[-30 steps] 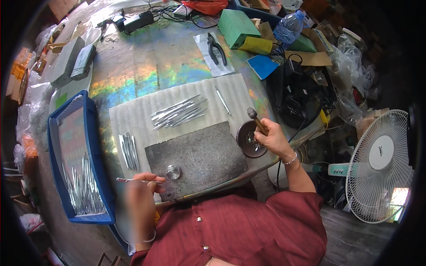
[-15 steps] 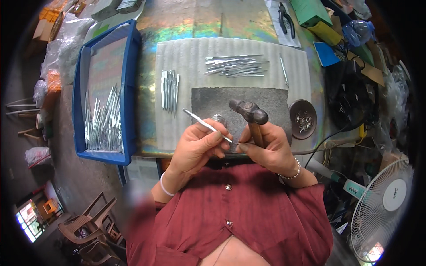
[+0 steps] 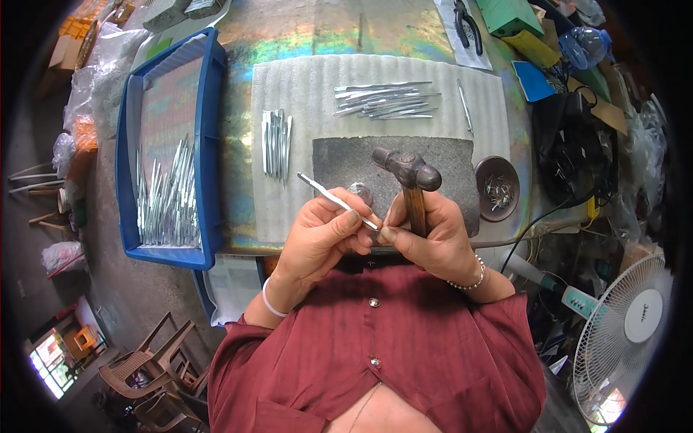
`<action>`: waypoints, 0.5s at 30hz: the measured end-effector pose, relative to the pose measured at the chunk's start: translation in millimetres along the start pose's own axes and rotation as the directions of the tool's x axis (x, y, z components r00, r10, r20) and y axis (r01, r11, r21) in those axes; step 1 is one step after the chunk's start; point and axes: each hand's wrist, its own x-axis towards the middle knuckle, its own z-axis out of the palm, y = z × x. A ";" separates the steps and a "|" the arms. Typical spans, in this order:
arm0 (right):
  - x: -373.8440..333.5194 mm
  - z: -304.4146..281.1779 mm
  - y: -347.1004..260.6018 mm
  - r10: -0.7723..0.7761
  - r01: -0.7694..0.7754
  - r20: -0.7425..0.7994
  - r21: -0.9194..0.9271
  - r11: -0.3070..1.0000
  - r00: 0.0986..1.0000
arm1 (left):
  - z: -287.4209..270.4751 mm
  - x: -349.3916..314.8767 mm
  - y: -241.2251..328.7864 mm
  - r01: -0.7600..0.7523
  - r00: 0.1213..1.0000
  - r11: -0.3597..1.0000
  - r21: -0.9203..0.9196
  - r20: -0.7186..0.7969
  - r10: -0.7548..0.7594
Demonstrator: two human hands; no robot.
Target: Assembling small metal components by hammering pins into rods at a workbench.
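Pinched in my left hand (image 3: pixel 323 229) is a slim silver metal rod (image 3: pixel 323 192), slanting up and to the left. My right hand (image 3: pixel 439 234) has a hammer (image 3: pixel 407 168) with a rounded end and wooden handle gripped in its fingers, head upward. My right thumb and fingertips meet the lower end of the rod; whether they also pinch a small part is hidden. Both hands are over the near edge of a dark grey slab (image 3: pixel 336 155). A shiny round metal piece (image 3: pixel 359 190) sits on the slab, partly behind my left fingers.
Rods lie in a left bundle (image 3: pixel 275 146) and a far pile (image 3: pixel 386 99) on a foam sheet (image 3: pixel 303 79), with a single rod (image 3: pixel 464 106) at right. A blue tray (image 3: pixel 215 144) holds many more. Right: a bowl (image 3: pixel 510 173) of small metal bits, pliers (image 3: pixel 468 27), a fan (image 3: pixel 626 335).
My right fingertips have moved in against the rod's lower end, closing the small gap between the hands. The hammer stays in my right hand. The view has shifted slightly.
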 end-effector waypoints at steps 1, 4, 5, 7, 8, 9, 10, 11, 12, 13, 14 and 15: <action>-0.2 -0.4 1.0 -0.001 0.001 -0.002 0.002 1.000 1.000 | -0.7 0.5 -0.5 0.003 1.000 1.000 0.001 0.000 -0.003; -1.1 -0.7 3.8 -0.025 0.025 -0.016 0.033 0.999 1.000 | -1.8 1.6 -1.8 0.021 1.000 0.998 -0.063 0.021 -0.020; -1.5 -0.4 3.5 -0.019 0.019 -0.023 0.004 1.000 1.000 | -1.3 2.1 -2.7 0.012 0.999 0.997 -0.072 0.031 -0.010; -2.0 0.4 4.1 -0.014 0.013 -0.033 -0.024 1.000 0.999 | 0.0 2.5 -3.3 0.006 0.999 0.997 -0.081 0.041 -0.003; -1.9 1.0 5.1 -0.016 0.016 -0.048 0.000 1.000 0.999 | 1.8 2.2 -3.0 -0.004 1.000 0.997 -0.077 0.025 0.006; -2.1 1.3 5.8 -0.018 0.020 -0.062 0.024 1.000 0.998 | 3.2 2.0 -2.9 -0.015 1.000 0.997 -0.073 0.009 0.016; -2.1 1.1 5.1 -0.019 0.020 -0.063 0.025 0.999 0.998 | 3.8 1.7 -2.9 -0.015 1.000 0.997 -0.072 0.009 0.015; -2.2 0.7 3.4 -0.017 0.019 -0.056 0.034 0.999 0.998 | 4.4 1.6 -3.2 -0.041 0.999 0.998 -0.045 0.011 0.041; -2.1 0.6 2.7 -0.015 0.017 -0.048 0.043 0.999 0.999 | 5.0 1.3 -3.6 -0.067 0.998 0.998 -0.019 0.013 0.067; -2.0 1.6 3.3 -0.015 0.017 -0.051 0.044 0.999 0.999 | 6.1 1.1 -4.5 -0.064 0.998 0.998 -0.019 0.014 0.065; -1.6 3.4 4.5 -0.029 0.033 -0.070 0.054 0.998 0.997 | 7.3 0.3 -5.7 -0.114 0.993 0.991 0.065 -0.006 0.115; -1.1 4.7 5.9 -0.043 0.049 -0.089 0.063 0.997 0.995 | 7.8 -0.6 -6.6 -0.162 0.986 0.976 0.149 -0.021 0.167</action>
